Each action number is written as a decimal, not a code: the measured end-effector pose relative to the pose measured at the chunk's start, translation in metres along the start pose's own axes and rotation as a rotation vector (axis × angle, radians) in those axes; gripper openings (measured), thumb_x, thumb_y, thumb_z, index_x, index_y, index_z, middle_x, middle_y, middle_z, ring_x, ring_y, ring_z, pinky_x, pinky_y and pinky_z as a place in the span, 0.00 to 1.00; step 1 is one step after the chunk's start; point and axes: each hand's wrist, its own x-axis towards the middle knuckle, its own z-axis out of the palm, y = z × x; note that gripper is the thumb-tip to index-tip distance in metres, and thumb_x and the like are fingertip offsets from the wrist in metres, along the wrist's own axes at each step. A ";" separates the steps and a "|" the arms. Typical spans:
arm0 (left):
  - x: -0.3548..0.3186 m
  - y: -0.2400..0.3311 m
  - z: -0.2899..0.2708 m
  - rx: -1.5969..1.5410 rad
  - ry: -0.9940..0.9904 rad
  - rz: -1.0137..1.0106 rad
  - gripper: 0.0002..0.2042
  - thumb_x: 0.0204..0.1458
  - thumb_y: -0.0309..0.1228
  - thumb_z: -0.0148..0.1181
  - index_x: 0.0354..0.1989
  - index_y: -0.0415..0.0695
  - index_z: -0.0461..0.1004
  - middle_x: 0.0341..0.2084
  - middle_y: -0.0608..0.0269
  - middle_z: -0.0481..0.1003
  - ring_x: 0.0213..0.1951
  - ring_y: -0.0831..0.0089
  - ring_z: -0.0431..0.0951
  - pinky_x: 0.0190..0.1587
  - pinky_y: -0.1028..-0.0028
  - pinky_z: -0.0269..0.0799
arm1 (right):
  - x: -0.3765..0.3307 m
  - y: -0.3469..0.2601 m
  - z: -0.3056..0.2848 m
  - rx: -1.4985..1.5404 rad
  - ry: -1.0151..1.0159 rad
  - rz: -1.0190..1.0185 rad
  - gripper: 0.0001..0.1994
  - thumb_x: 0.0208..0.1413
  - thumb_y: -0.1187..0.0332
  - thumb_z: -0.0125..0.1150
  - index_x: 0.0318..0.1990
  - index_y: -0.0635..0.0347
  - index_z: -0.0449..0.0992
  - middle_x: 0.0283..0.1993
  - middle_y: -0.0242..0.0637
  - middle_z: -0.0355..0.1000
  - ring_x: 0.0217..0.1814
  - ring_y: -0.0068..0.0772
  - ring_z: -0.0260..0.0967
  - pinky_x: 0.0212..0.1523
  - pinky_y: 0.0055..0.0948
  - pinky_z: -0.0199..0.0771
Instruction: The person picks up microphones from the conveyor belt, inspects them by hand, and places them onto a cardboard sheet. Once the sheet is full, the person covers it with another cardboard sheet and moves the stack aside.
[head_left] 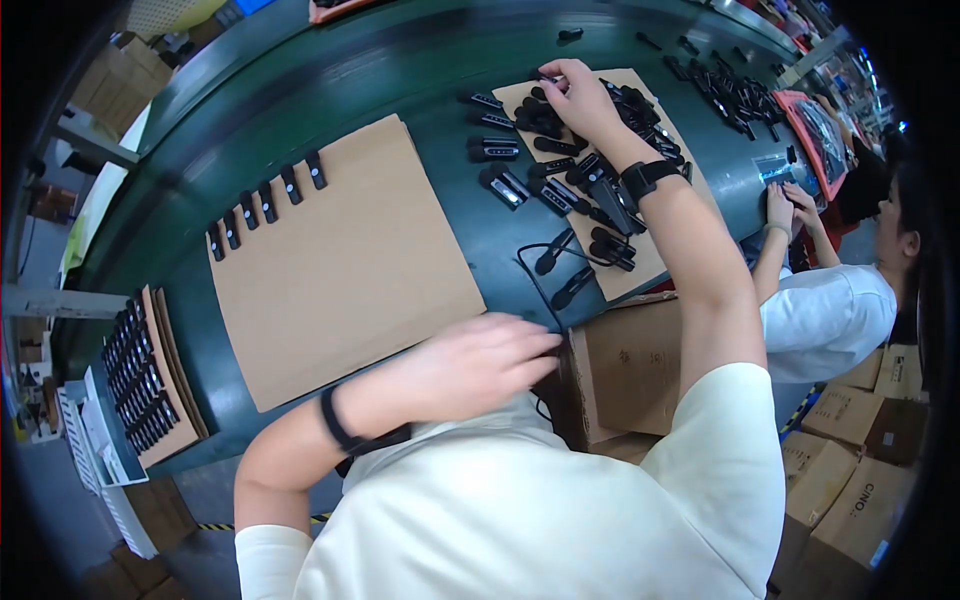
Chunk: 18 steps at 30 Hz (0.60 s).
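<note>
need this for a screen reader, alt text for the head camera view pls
A person's right hand reaches into a heap of small black parts on cardboard, while the left hand rests at the green table's near edge beside a larger cardboard sheet.

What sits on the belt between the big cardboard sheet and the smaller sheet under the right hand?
In the head view, loose black parts lie on the green belt between the big sheet and small sheet.

Small black clip-like parts [545, 118] heaped flat on a cardboard sheet [640, 275].
</note>
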 end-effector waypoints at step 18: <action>0.049 -0.009 0.102 0.348 0.129 -0.166 0.25 0.47 0.36 0.61 0.51 0.31 0.72 0.53 0.42 0.71 0.58 0.52 0.70 0.67 0.57 0.59 | -0.162 -0.113 -0.120 0.216 -0.431 -0.185 0.23 0.49 0.80 0.61 0.56 0.61 0.72 0.53 0.40 0.72 0.50 0.37 0.71 0.45 0.31 0.73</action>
